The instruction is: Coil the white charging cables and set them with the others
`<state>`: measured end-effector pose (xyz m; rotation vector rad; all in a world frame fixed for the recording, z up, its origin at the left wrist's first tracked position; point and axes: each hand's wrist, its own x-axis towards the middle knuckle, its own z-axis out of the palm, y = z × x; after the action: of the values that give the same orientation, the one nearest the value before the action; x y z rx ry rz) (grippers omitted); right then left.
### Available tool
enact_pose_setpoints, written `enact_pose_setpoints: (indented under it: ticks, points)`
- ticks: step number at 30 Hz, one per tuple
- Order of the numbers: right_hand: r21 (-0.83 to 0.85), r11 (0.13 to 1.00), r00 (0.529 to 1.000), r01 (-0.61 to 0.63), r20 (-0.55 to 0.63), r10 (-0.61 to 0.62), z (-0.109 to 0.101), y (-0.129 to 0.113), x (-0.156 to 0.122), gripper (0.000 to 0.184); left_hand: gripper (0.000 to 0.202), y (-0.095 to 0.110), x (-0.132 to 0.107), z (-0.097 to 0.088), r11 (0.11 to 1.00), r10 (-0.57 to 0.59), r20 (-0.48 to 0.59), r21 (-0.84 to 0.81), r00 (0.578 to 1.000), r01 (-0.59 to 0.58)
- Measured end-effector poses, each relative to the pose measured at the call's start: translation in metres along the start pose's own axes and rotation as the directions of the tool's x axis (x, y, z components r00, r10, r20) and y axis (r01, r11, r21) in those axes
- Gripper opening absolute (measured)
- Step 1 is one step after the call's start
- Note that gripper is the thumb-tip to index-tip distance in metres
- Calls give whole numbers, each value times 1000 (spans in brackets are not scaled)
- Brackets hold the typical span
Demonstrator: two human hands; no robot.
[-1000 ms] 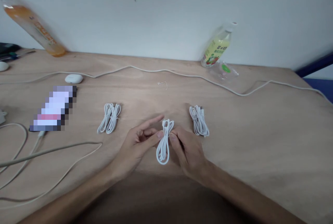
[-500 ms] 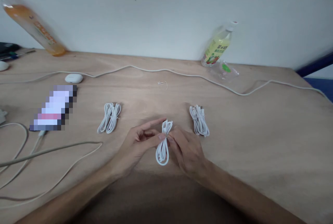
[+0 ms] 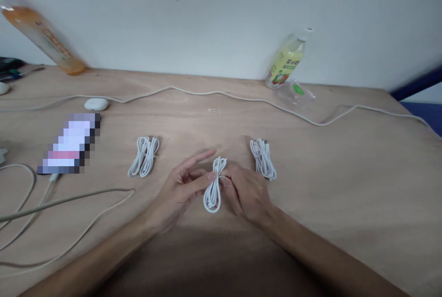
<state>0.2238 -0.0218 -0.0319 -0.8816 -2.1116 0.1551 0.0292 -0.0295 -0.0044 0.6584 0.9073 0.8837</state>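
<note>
A coiled white cable [image 3: 212,193] is held above the front of the table, bunched at its middle. My left hand [image 3: 184,182] pinches it between thumb and fingers, with the index finger stretched forward. On the other side my right hand [image 3: 250,193] is closed, its thumb and index finger gripping a thin pale twist tie [image 3: 223,177] that comes off the bundle's waist. Two more tied cable bundles lie on the wood: one [image 3: 144,156] beyond my left hand, the other [image 3: 263,159] just past my right hand.
A phone [image 3: 69,142] on a charging lead and a white earbud case [image 3: 96,104] lie left. Long cords [image 3: 214,93] cross the table [image 3: 345,186]. Loose twist ties [image 3: 214,111] lie ahead. An orange drink bottle [image 3: 51,41] and a yellow-labelled bottle [image 3: 287,63] stand by the wall.
The twist tie's end now shows stretched between the bundle and my right fingers. The cable has shifted slightly left and up, and my left index finger has lifted away from its top.
</note>
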Motion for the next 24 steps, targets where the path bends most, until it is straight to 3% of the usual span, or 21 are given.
enact_pose_setpoints:
  ticks: [4, 10, 24]
  points:
    - [37, 999, 999, -36, -4, 36, -1, -1, 0, 19, 65, -1, 1, 0, 993, 95, -22, 77, 995, -93]
    - [45, 998, 999, -50, 4, 49, 0, -2, 0, 13, 50, -1, 3, -1, 956, 218, -51, 212, 975, -202]
    - [-58, 998, 1000, 0, -22, -1, 2, -1, 0, 10, 24, 2, -2, 2, 877, 368, -27, 344, 929, -337]
